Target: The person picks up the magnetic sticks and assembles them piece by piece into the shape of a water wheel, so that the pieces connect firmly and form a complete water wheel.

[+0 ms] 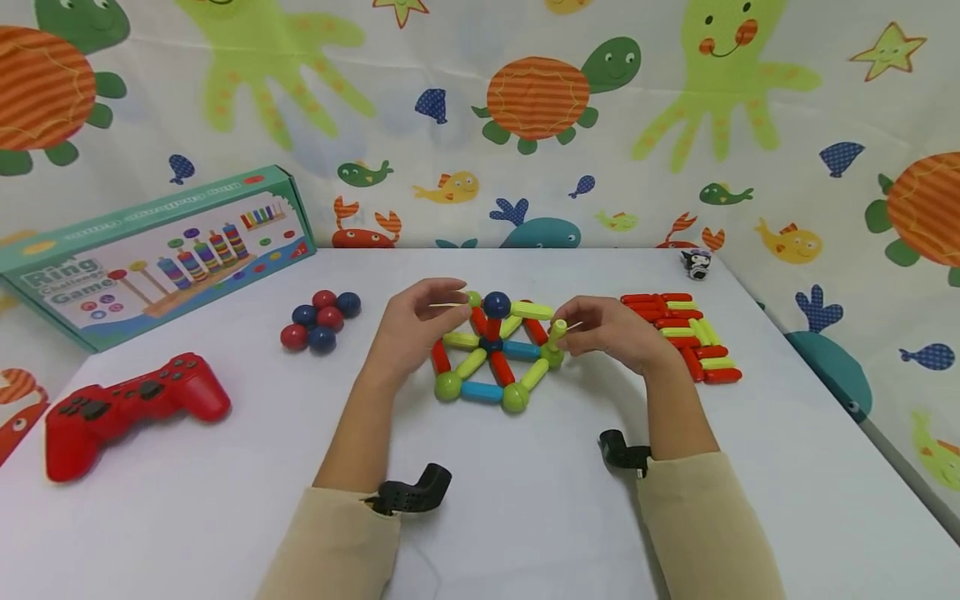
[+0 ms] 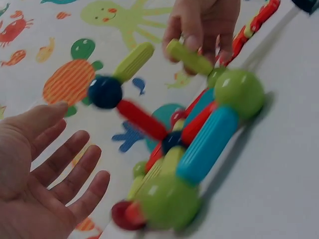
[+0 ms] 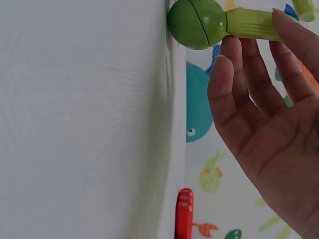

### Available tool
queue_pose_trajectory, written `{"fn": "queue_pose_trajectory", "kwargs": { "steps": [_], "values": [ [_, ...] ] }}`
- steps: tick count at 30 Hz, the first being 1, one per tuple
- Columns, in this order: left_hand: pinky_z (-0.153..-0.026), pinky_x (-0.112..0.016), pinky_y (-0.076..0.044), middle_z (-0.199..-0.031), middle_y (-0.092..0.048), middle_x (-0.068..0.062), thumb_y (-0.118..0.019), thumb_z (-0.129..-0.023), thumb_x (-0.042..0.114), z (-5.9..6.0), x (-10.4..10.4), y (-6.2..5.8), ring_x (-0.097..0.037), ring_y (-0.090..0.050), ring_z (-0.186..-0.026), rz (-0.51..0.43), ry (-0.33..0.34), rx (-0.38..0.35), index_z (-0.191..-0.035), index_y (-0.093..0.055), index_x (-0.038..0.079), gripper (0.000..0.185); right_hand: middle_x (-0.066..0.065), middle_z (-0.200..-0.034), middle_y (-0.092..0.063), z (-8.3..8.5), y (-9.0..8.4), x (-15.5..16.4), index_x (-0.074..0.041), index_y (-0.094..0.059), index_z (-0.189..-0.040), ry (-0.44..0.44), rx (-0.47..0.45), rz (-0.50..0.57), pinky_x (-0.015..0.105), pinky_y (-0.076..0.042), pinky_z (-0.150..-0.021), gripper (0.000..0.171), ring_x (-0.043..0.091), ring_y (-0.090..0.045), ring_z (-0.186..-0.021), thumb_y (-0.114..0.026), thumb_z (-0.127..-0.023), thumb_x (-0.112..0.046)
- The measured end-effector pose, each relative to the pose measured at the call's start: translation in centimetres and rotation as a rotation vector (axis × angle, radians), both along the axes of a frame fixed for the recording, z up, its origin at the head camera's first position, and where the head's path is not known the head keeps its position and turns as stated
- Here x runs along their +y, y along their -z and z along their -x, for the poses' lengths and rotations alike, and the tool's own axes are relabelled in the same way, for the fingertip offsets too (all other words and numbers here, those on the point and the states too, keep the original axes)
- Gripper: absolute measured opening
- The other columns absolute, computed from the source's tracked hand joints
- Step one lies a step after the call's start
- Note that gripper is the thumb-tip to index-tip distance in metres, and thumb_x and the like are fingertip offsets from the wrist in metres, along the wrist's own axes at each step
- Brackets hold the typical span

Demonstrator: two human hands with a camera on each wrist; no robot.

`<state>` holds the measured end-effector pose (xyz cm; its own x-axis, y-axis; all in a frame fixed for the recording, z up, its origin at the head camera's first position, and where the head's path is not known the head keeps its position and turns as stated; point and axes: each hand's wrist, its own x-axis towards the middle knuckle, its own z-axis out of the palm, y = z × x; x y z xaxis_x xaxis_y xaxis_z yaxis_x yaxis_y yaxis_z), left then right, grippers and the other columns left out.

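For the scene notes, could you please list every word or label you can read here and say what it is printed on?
"Ring", "Game": large letters on the front of the teal box.
One more word between them: blurred, perhaps "Challenge".
A line of small print along the box's top edge: too small to read.
Nothing readable on the red game controller or the magnetic rod-and-ball structure.

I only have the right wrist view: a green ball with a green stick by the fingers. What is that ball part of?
Observer: The green ball is a corner of a stick-and-ball structure lying on the white table.
Operator: Is the stick gripped?
Observer: Yes, the left wrist view shows the right hand pinching the green stick.
Operator: And the other hand?
Observer: The left hand is spread beside the structure, holding nothing.
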<state>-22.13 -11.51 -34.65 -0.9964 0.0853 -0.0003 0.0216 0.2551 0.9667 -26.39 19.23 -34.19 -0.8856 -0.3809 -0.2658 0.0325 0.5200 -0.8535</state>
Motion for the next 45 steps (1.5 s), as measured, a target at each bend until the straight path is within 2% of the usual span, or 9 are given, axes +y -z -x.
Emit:
{"fn": "queue_pose_trajectory", "kwargs": {
  "steps": [5, 9, 12, 17, 23, 30, 34, 40, 45],
  "values": [
    [-0.109, -0.047, -0.052, -0.139, -0.064, -0.001, -0.068, -0.100, 0.036, -0.3, -4.7, -1.1, -0.024, -0.060, -0.131, 0.136, -0.064, 0.006, -0.143, -0.059, 0.023, 0.046, 0.011, -0.128, -0.065, -0.2, -0.1, 0.7, -0.011, -0.063, -0.128, 0.023, -0.009, -0.017, 0.035, -0.058, -0.095, 0.039, 0.028, -0.062, -0.116, -0.076, -0.092, -0.018],
    [-0.108, -0.054, -0.051, -0.140, -0.062, -0.013, -0.065, -0.103, 0.032, -0.8, -8.8, -1.7, -0.034, -0.057, -0.133, 0.367, -0.113, 0.027, -0.145, -0.056, 0.014, 0.047, 0.012, -0.129, -0.065, -0.2, 0.0, 1.0, -0.009, -0.062, -0.130, 0.020, -0.007, -0.020, 0.034, -0.058, -0.095, 0.042, 0.028, -0.061, -0.116, -0.077, -0.092, -0.019],
    [-0.104, -0.058, -0.052, -0.136, -0.062, -0.020, -0.065, -0.102, 0.027, -0.7, -10.8, -1.7, -0.041, -0.056, -0.128, 0.568, -0.095, 0.008, -0.142, -0.058, 0.010, 0.044, 0.012, -0.129, -0.064, -0.3, -0.2, 1.2, -0.008, -0.061, -0.132, 0.018, -0.006, -0.025, 0.034, -0.058, -0.095, 0.043, 0.028, -0.061, -0.116, -0.076, -0.092, -0.019],
    [-0.102, -0.065, -0.049, -0.131, -0.062, -0.026, -0.068, -0.098, 0.019, -0.1, -11.5, -1.4, -0.046, -0.053, -0.123, 0.839, 0.009, -0.016, -0.135, -0.064, 0.005, 0.039, 0.013, -0.130, -0.064, -0.4, -0.3, 1.5, -0.006, -0.060, -0.132, 0.015, -0.005, -0.023, 0.034, -0.058, -0.094, 0.044, 0.029, -0.062, -0.115, -0.076, -0.093, -0.018],
    [-0.101, -0.068, -0.048, -0.130, -0.062, -0.028, -0.072, -0.094, 0.014, 0.3, -11.1, -1.1, -0.049, -0.053, -0.122, 0.983, 0.077, -0.030, -0.130, -0.067, 0.002, 0.038, 0.013, -0.129, -0.064, -0.5, 0.2, 1.6, -0.007, -0.061, -0.132, 0.013, -0.008, -0.003, 0.032, -0.059, -0.092, 0.043, 0.029, -0.062, -0.115, -0.076, -0.093, -0.018],
    [-0.096, -0.061, -0.054, -0.119, -0.066, -0.025, -0.077, -0.090, 0.013, -0.1, -10.7, -1.4, -0.044, -0.057, -0.111, 0.981, 0.101, -0.039, -0.124, -0.069, -0.001, 0.037, 0.012, -0.129, -0.065, -0.3, 0.2, 1.2, -0.008, -0.062, -0.130, -0.004, -0.007, -0.002, 0.032, -0.059, -0.091, 0.040, 0.029, -0.062, -0.116, -0.075, -0.093, -0.017],
    [-0.093, -0.056, -0.056, -0.120, -0.066, -0.025, -0.073, -0.095, 0.015, -0.8, -9.4, -3.4, -0.042, -0.058, -0.111, 0.912, 0.093, -0.010, -0.126, -0.067, -0.001, 0.036, 0.011, -0.128, -0.066, -0.1, 0.2, 0.8, -0.009, -0.063, -0.129, -0.013, -0.005, -0.004, 0.033, -0.059, -0.092, 0.039, 0.028, -0.062, -0.116, -0.075, -0.093, -0.018],
    [-0.095, -0.048, -0.059, -0.127, -0.067, -0.015, -0.068, -0.101, 0.017, -1.9, -3.8, -8.0, -0.033, -0.064, -0.116, 0.670, 0.092, 0.108, -0.136, -0.062, 0.009, 0.037, 0.010, -0.129, -0.065, 0.1, 0.1, 0.3, -0.008, -0.062, -0.132, -0.020, -0.005, 0.009, 0.034, -0.059, -0.093, 0.042, 0.028, -0.062, -0.116, -0.075, -0.094, -0.018],
    [-0.099, -0.041, -0.059, -0.134, -0.064, -0.009, -0.069, -0.100, 0.017, -1.3, 1.9, -8.5, -0.026, -0.066, -0.121, 0.505, 0.158, 0.273, -0.145, -0.059, 0.013, 0.046, 0.010, -0.127, -0.066, 0.1, 0.2, 0.3, -0.008, -0.064, -0.131, -0.020, -0.009, 0.026, 0.034, -0.059, -0.092, 0.041, 0.028, -0.063, -0.116, -0.075, -0.094, -0.020]
  ]
}}
